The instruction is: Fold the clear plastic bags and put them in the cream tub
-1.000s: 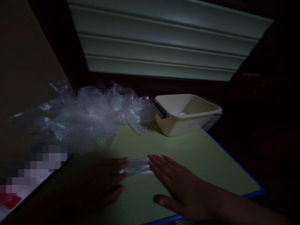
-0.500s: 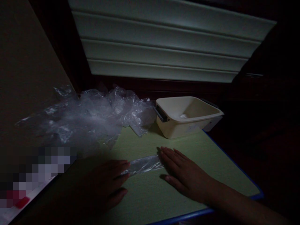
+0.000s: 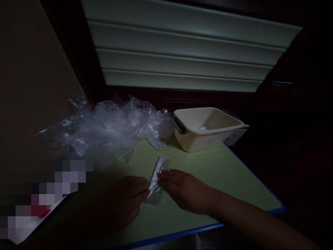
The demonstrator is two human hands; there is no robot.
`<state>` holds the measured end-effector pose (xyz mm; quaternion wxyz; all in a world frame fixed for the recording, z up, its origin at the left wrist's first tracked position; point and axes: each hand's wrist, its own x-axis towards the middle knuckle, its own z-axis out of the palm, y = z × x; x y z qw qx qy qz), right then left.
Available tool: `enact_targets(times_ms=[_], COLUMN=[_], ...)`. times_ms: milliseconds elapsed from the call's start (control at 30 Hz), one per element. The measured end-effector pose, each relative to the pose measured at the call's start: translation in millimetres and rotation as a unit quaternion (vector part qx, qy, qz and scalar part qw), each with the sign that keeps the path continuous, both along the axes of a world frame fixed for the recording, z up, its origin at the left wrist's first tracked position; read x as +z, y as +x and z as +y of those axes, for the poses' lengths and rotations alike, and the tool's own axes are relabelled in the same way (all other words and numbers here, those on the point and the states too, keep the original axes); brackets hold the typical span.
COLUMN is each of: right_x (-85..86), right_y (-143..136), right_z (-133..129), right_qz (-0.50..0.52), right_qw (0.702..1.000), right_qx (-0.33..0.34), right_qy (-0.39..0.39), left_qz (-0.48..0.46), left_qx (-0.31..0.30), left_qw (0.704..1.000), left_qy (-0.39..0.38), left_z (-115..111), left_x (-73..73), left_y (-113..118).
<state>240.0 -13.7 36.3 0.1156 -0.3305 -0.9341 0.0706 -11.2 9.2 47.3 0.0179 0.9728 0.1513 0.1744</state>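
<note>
A clear plastic bag (image 3: 155,191), folded into a narrow strip, lies slantwise on the pale green tabletop between my hands. My left hand (image 3: 131,199) is closed, its fingertips pinching the strip's left edge. My right hand (image 3: 188,191) comes in from the right with its fingers stretched out side by side, and their tips rest on the middle of the strip. Its thumb is hidden. Deep shadow covers much of my left hand and forearm.
A heap of crumpled clear plastic bags (image 3: 111,125) fills the back left of the table (image 3: 208,173). At the back right stands a cream plastic bin (image 3: 200,140) with dark handles, something clear inside it. A blurred-out item (image 3: 52,198) lies at the left. Blue edging borders the table.
The strip of plastic has gone from lying crosswise to lying lengthwise, away from me. My right hand has moved left, closer to my left hand, whose fingers have closed.
</note>
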Motion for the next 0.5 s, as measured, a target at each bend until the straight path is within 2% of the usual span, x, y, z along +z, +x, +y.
enact_targets(times_ms=[167,333,500], right_x=[-1.6,-6.3,-5.0], right_y=[5,4,5], right_z=[1,2,2], right_qz=[0.021,0.032,0.014], right_qw=[1.000,0.993,0.989], right_qx=[0.007,0.023,0.049], right_qy=[0.012,0.111,0.139], left_qz=[-0.028,-0.029,-0.060], left_qx=[-0.023,-0.030,-0.004], left_qw=[0.999,0.999,0.997], left_qy=[0.001,-0.005,-0.040], left_z=[15,8,3], left_x=[-10.4,-10.7,-11.1], left_y=[-5,3,6])
